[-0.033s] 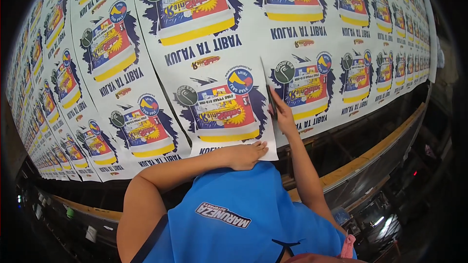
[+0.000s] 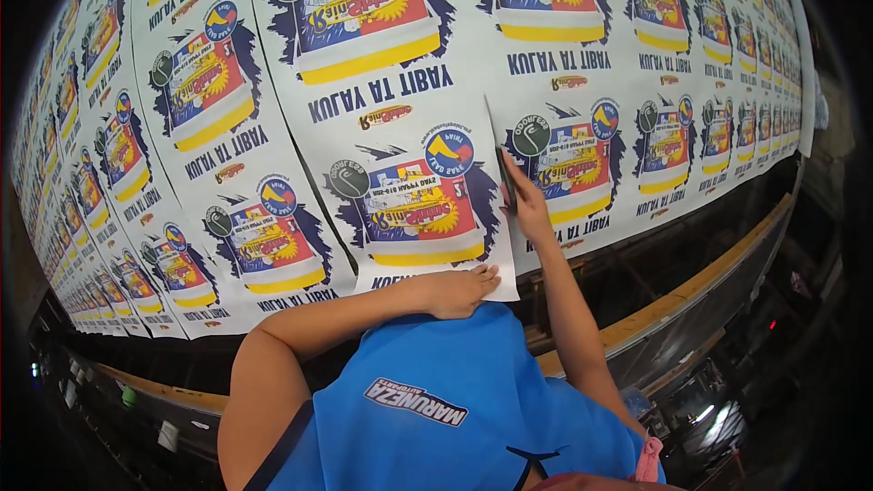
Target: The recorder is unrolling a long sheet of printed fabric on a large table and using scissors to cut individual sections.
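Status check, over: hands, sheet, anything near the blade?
Left hand resting on sheet, lower edge. Right hand gripping blade, tip pointing away from wearer. Sheet slit from lower edge to blade; left hand apart from it.

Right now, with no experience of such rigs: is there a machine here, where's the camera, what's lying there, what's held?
No machine: these are a person's two bare hands. A wide fisheye camera on the head looks down, which is why straight edges bend. A large white printed sheet spreads ahead, with repeated blue, red and yellow designs and long slits. The right hand holds a slender cutting tool, probably scissors, its blade on the sheet. The left hand rests on the near end.
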The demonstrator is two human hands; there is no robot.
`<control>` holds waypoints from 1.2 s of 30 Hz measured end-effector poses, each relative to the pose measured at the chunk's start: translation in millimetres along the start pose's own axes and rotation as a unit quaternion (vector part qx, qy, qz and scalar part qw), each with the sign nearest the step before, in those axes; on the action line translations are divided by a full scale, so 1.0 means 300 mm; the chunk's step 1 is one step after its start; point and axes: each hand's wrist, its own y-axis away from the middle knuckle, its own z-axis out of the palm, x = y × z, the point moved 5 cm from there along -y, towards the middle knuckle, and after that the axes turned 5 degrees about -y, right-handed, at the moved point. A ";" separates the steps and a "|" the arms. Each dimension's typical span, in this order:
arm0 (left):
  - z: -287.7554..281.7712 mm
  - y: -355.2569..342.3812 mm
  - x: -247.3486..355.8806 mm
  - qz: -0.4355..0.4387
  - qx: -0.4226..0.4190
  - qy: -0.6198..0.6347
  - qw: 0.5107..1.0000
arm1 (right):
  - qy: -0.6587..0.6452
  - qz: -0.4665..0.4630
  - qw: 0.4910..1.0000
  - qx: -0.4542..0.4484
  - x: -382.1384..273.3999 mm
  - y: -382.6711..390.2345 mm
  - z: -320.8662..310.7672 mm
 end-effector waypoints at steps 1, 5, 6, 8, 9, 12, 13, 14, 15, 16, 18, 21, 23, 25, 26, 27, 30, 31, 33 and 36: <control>-0.001 0.005 0.002 0.003 0.001 0.005 1.000 | 0.001 -0.010 1.000 -0.001 -0.035 -0.066 0.008; -0.001 0.017 -0.001 0.003 0.002 0.017 1.000 | 0.010 -0.024 1.000 0.013 -0.180 -0.302 0.062; 0.001 0.020 -0.003 -0.001 0.007 0.018 1.000 | 0.015 -0.036 0.999 0.015 -0.214 -0.359 0.078; 0.009 0.021 -0.004 0.000 0.007 0.025 1.000 | 0.023 -0.085 0.996 0.019 -0.276 -0.476 0.112; 0.012 0.022 -0.005 -0.001 0.010 0.027 1.000 | 0.022 -0.092 0.995 0.023 -0.299 -0.528 0.122; 0.014 0.027 -0.001 0.018 0.014 0.007 1.000 | 0.030 -0.103 0.993 0.042 -0.360 -0.684 0.139; 0.011 0.031 -0.005 0.018 0.011 0.015 1.000 | 0.023 -0.083 0.995 0.053 -0.377 -0.736 0.136; 0.009 0.035 -0.007 0.019 0.007 0.023 1.000 | -0.006 -0.090 0.995 0.039 -0.402 -0.787 0.142; 0.005 0.038 -0.011 0.018 0.001 0.027 0.999 | 0.003 -0.138 0.990 0.035 -0.441 -0.834 0.146; -0.001 0.037 -0.018 0.015 -0.007 0.042 0.999 | 0.010 -0.133 0.991 0.033 -0.471 -0.892 0.147; -0.015 0.036 -0.038 0.016 -0.011 0.059 0.998 | -0.033 -0.110 0.993 0.015 -0.526 -0.988 0.139; -0.016 0.012 -0.076 0.021 -0.021 0.070 0.997 | 0.024 -0.097 0.995 0.015 -0.634 -1.194 0.134; -0.004 -0.012 -0.101 0.038 0.007 0.072 0.997 | 0.034 -0.123 0.990 0.060 -0.694 -1.332 0.139; 0.015 -0.032 -0.125 0.060 0.063 0.072 0.994 | 0.087 -0.110 0.989 0.041 -0.764 -1.445 0.139; 0.025 -0.047 -0.142 0.060 0.079 0.081 0.992 | 0.131 -0.122 0.982 0.060 -0.805 -1.507 0.145; 0.036 -0.062 -0.157 0.055 0.089 0.087 0.991 | 0.176 -0.117 0.972 0.104 -0.839 -1.558 0.142; 0.066 -0.096 -0.197 0.030 0.106 0.077 0.991 | 0.227 -0.134 0.962 0.068 -0.958 -1.661 0.147; 0.071 -0.105 -0.205 0.021 0.108 0.068 0.992 | 0.226 -0.125 0.965 0.055 -0.980 -1.683 0.142; 0.071 -0.114 -0.215 0.006 0.107 0.063 0.992 | 0.235 -0.128 0.964 0.009 -1.043 -1.724 0.141; 0.051 -0.105 -0.206 -0.004 0.096 0.077 0.992 | 0.175 -0.165 0.970 -0.036 -1.094 -1.709 0.119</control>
